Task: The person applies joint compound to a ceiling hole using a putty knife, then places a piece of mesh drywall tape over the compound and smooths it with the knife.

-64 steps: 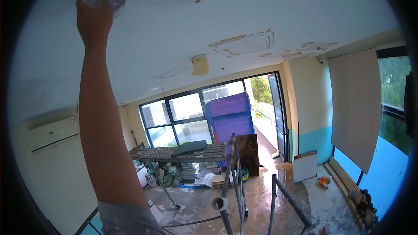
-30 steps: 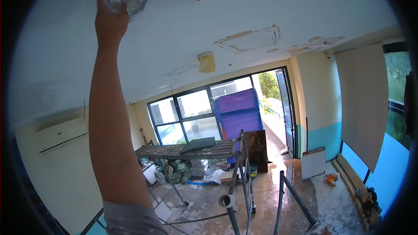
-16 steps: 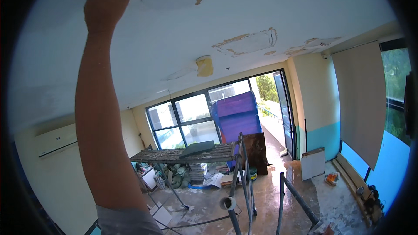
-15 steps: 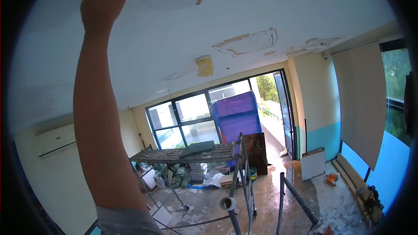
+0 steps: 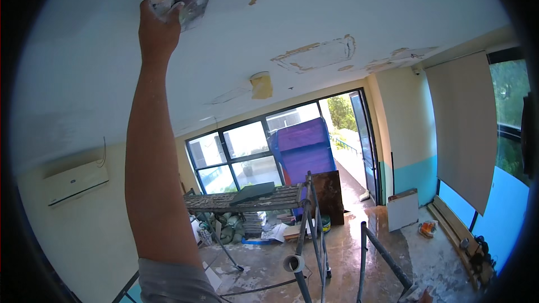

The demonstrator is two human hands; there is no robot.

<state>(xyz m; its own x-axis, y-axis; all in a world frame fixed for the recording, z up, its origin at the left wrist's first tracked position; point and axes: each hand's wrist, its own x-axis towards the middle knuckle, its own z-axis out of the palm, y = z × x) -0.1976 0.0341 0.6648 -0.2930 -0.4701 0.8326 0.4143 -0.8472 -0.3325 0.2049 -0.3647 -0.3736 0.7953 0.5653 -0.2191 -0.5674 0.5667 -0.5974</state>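
My left arm stretches up toward the ceiling [image 5: 224,45]. My left hand [image 5: 161,25] is closed on a wide putty knife [image 5: 193,0], its thumb on the tool. The flat metal blade is smeared with pale filler and lies against or very near the ceiling. Close to the blade, the ceiling has dark specks and a small brown spot [image 5: 253,1]. At the bottom edge on the right, only a sliver of my right hand [image 5: 425,296] shows, beside a greyish flat piece [image 5: 411,290]. Its fingers are mostly cut off by the frame.
Scaffold tubes [image 5: 387,255] stand close below, and a scaffold plank deck [image 5: 247,201] lies ahead with a dark green board [image 5: 252,192] on it. Yellow material [image 5: 261,86] hangs from the ceiling. Boards lean about the wet floor [image 5: 359,247]; an air conditioner [image 5: 77,182] hangs left.
My left hand and the putty knife have moved right and lower in the view, so more of the blade shows. The air conditioner has come out from behind my forearm.
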